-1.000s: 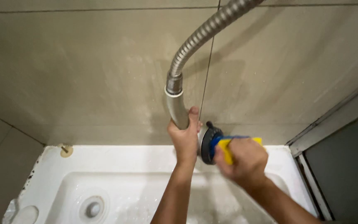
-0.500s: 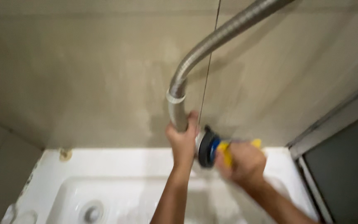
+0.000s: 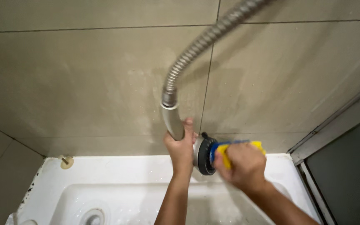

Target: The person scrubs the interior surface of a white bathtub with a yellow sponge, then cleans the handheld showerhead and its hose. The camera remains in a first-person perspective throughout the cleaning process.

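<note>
Left hand (image 3: pixel 181 146) wrapped tight round handle of shower head (image 3: pixel 203 153), held over back edge of white shower tray (image 3: pixel 117 166), close to tiled wall (image 3: pixel 84 83). Right hand (image 3: pixel 240 164) clenched on yellow-and-blue sponge (image 3: pixel 226 152), sponge pressed against dark face of shower head. Metal hose (image 3: pixel 196 46) arcs up from handle, out of top edge. Drain (image 3: pixel 92 216) at front-left of tray. Risks, as judged: wet handle could twist or slip in grip under sideways sponge pressure; head could knock wall tile; hose could kink at collar if handle turned further.
</note>
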